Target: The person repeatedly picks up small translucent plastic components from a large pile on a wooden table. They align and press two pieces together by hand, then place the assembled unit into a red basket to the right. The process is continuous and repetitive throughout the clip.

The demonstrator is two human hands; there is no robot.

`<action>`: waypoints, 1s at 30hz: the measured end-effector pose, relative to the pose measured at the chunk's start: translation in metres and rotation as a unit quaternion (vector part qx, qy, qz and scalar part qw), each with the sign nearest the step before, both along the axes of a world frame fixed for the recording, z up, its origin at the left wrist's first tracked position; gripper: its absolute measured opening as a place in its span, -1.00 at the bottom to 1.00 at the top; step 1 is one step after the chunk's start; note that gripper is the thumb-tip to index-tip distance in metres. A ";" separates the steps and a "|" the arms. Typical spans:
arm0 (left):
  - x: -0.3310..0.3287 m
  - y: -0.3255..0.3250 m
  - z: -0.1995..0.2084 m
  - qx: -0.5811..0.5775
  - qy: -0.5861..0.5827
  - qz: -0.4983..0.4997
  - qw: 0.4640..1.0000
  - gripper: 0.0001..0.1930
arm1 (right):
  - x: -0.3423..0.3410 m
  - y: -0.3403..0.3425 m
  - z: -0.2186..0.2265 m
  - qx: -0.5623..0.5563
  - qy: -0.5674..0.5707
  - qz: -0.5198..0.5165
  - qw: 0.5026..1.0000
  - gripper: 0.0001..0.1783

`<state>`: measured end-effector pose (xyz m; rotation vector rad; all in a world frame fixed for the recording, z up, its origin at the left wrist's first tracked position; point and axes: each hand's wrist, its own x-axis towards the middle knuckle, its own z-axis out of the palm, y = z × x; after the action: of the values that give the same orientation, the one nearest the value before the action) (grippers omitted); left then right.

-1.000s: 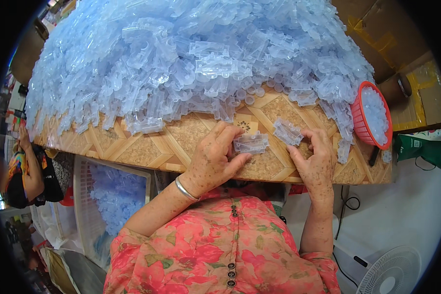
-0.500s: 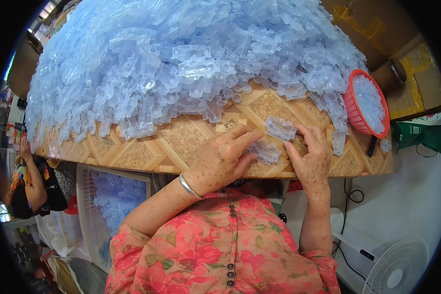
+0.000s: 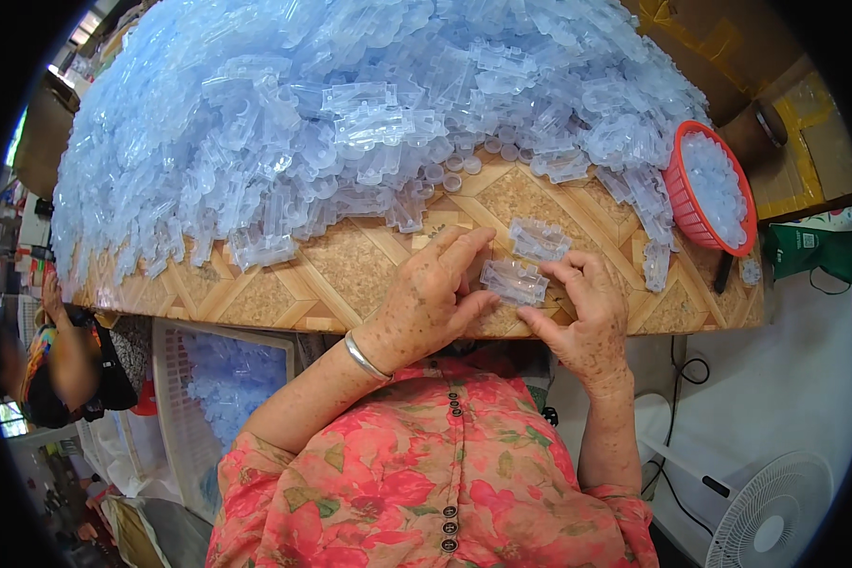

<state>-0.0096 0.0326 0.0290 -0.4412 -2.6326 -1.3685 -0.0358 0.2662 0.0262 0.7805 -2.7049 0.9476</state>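
Note:
Between my hands, a clear plastic moulded piece lies flat on the patterned tabletop. Just beyond it rests a second clear piece of the same kind, with neither hand on it. My left hand, a silver bangle at its wrist, is at the left end of the nearer piece with thumb and forefinger apart. At the right end, my right hand has its thumb and forefinger spread around the edge; whether the tips touch the plastic I cannot tell.
A large heap of clear bluish pieces covers the far side. To the right stands a red basket of small clear parts, with a black-handled object near it. A white crate, a fan and another person's arm lie around the table.
My right hand has come down from the farther piece to the nearer one. The nearer piece now lies more level, and my left thumb and forefinger are wider apart.

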 end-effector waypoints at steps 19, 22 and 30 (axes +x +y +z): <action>0.003 -0.004 0.002 0.008 0.026 -0.019 0.999 -0.47 | -0.020 0.004 -0.002 0.049 0.090 -0.009 0.995 -0.55; 0.006 -0.009 0.003 -0.008 0.015 -0.012 1.000 -0.46 | -0.031 0.021 0.000 0.078 0.093 -0.066 0.990 -0.57; 0.013 -0.013 -0.005 -0.015 0.055 0.021 0.998 -0.50 | -0.081 0.012 0.033 0.055 0.144 -0.076 0.985 -0.59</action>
<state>0.0030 0.0197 0.0243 -0.4497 -2.5619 -1.2575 -0.1170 0.2781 0.0587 0.6611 -2.5342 0.6041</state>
